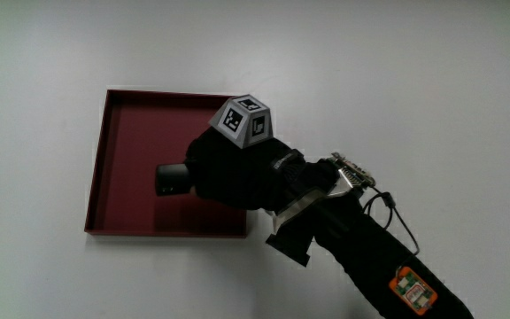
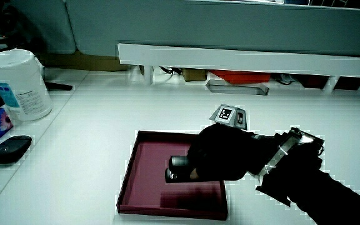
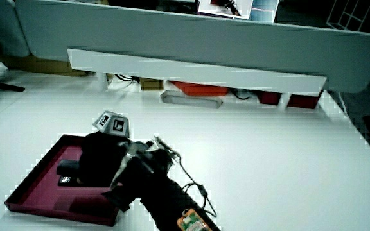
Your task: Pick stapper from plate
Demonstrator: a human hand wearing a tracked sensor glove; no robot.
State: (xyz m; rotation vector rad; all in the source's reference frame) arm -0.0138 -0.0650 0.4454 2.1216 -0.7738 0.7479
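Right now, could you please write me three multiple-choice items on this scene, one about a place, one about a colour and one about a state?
1. Where is the stapler?
A. In the dark red tray
B. On the bare table beside the tray
C. On the white canister

2. What colour is the tray?
A. Blue
B. Dark red
C. Yellow

3. What is the hand doing?
A. Resting flat on the bare table
B. Hovering over the computer mouse
C. Closed on the stapler, over the tray

Answers:
1. A: in the main view and in both side views the stapler lies inside the tray's rim.
2. B: the tray's floor and walls are dark red in every view.
3. C: the fingers wrap one end of the stapler, and the black end sticks out of the hand; whether it is lifted yet cannot be told.
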